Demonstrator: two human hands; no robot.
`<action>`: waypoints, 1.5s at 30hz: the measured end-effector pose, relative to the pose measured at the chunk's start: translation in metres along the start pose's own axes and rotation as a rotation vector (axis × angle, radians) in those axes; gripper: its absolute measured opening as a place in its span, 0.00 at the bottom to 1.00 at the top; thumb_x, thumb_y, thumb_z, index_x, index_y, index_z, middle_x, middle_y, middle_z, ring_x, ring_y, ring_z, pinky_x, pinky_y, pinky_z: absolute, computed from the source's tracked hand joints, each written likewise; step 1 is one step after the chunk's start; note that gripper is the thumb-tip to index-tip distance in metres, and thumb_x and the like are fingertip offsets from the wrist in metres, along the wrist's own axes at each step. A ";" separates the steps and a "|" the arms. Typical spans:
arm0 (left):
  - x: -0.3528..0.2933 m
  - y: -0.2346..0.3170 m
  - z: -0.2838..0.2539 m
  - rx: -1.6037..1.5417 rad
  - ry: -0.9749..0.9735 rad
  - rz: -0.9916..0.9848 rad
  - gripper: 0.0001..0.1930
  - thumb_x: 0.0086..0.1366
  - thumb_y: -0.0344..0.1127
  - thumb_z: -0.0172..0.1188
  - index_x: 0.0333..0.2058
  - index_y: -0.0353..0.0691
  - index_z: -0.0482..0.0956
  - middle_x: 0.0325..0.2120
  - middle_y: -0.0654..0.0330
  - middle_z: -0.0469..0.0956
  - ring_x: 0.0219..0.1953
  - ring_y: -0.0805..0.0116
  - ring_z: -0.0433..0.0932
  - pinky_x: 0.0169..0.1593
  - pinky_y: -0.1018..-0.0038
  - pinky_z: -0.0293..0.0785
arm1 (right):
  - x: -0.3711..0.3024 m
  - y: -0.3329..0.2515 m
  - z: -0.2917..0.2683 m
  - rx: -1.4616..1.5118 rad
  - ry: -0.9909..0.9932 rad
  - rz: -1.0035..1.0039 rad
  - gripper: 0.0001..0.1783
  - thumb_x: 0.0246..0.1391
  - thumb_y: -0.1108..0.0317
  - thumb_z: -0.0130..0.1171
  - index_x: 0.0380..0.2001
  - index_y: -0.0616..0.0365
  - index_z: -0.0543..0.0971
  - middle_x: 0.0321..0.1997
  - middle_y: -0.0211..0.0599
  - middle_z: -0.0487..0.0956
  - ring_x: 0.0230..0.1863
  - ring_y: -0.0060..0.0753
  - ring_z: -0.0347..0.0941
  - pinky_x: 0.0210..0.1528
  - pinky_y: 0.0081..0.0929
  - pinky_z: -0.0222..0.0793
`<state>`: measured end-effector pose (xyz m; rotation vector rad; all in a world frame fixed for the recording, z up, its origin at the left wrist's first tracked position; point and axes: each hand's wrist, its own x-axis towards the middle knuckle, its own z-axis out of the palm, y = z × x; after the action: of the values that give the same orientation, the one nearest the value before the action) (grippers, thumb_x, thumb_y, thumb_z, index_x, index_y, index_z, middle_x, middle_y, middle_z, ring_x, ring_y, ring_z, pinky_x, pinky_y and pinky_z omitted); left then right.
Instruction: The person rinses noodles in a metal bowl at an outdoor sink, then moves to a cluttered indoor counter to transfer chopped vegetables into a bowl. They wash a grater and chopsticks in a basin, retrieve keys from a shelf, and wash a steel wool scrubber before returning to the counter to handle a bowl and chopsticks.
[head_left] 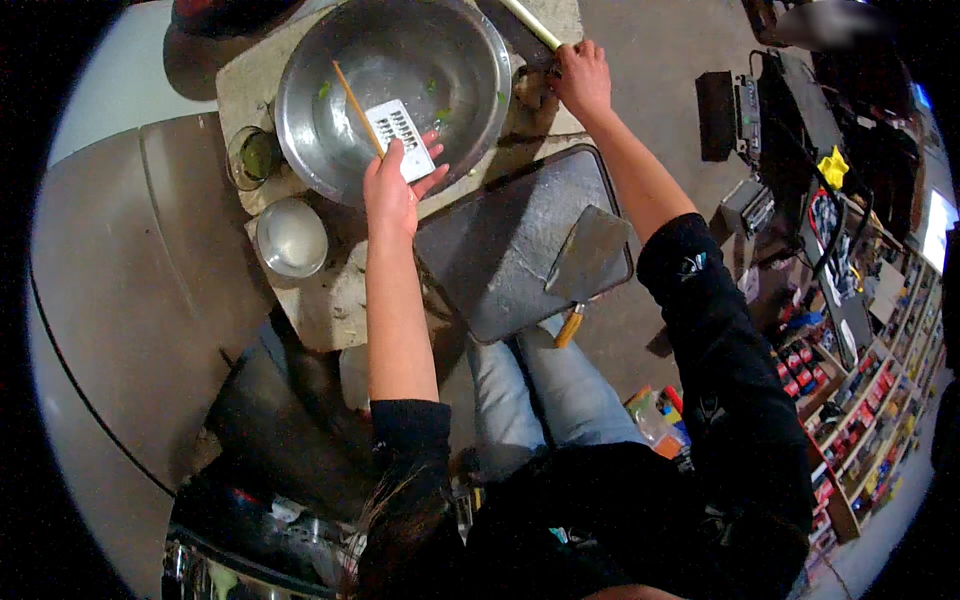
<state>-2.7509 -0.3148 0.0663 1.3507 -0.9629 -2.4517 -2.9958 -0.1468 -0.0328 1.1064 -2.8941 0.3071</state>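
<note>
My left hand (400,185) is closed on a small white flat plate with rows of dark slots (402,130), like a grater, thumb on top and fingers round its edge. A thin wooden stick (350,95) runs along the plate's left side to that hand. Both are above a large steel bowl (300,130) with bits of green inside. Farther right, my right hand (583,78) has its fingers curled at the table's edge, by the lower end of a pale rod (532,24). What it grips is hidden.
A dark tray (470,265) with a cleaver (592,250) on it lies in front of me. A small metal bowl (292,238) and a glass jar (254,158) stand left of the big bowl. Shelves of goods (850,410) line the right side.
</note>
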 end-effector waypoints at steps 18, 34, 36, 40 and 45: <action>-0.004 -0.015 -0.026 -0.082 0.007 0.101 0.17 0.68 0.36 0.40 0.49 0.28 0.61 0.42 0.43 0.73 0.41 0.53 0.75 0.40 0.60 0.78 | -0.031 -0.017 0.011 0.316 -0.133 0.166 0.26 0.41 0.56 0.64 0.37 0.66 0.71 0.38 0.52 0.75 0.40 0.54 0.71 0.40 0.42 0.68; 0.000 -0.012 -0.044 -0.070 0.001 0.102 0.16 0.67 0.32 0.39 0.46 0.24 0.60 0.40 0.42 0.73 0.40 0.51 0.76 0.39 0.61 0.80 | -0.208 -0.120 -0.041 0.824 -0.119 0.682 0.24 0.40 0.64 0.64 0.36 0.63 0.64 0.34 0.45 0.70 0.34 0.46 0.69 0.37 0.38 0.66; -0.003 -0.011 -0.036 -0.064 0.029 0.089 0.16 0.66 0.31 0.39 0.46 0.23 0.59 0.40 0.41 0.73 0.40 0.50 0.76 0.40 0.60 0.80 | -0.254 -0.147 -0.036 0.834 -0.168 0.686 0.23 0.39 0.65 0.64 0.35 0.63 0.63 0.35 0.48 0.68 0.36 0.47 0.68 0.38 0.38 0.65; -0.001 -0.014 -0.038 -0.114 0.006 0.063 0.17 0.66 0.30 0.39 0.47 0.21 0.59 0.40 0.40 0.72 0.41 0.49 0.76 0.40 0.61 0.80 | -0.286 -0.203 -0.027 0.726 -0.273 0.551 0.23 0.40 0.67 0.63 0.34 0.65 0.62 0.35 0.51 0.65 0.38 0.52 0.64 0.40 0.41 0.62; -0.006 -0.010 -0.033 0.019 -0.006 0.017 0.17 0.67 0.33 0.38 0.46 0.22 0.62 0.39 0.41 0.74 0.38 0.50 0.78 0.37 0.67 0.80 | -0.262 -0.214 -0.041 0.620 -0.236 0.456 0.25 0.39 0.64 0.65 0.34 0.66 0.64 0.39 0.52 0.64 0.42 0.53 0.61 0.43 0.42 0.60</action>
<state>-2.7192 -0.3192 0.0512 1.3363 -0.9978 -2.4415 -2.6605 -0.1224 0.0196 0.5022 -3.3372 1.2284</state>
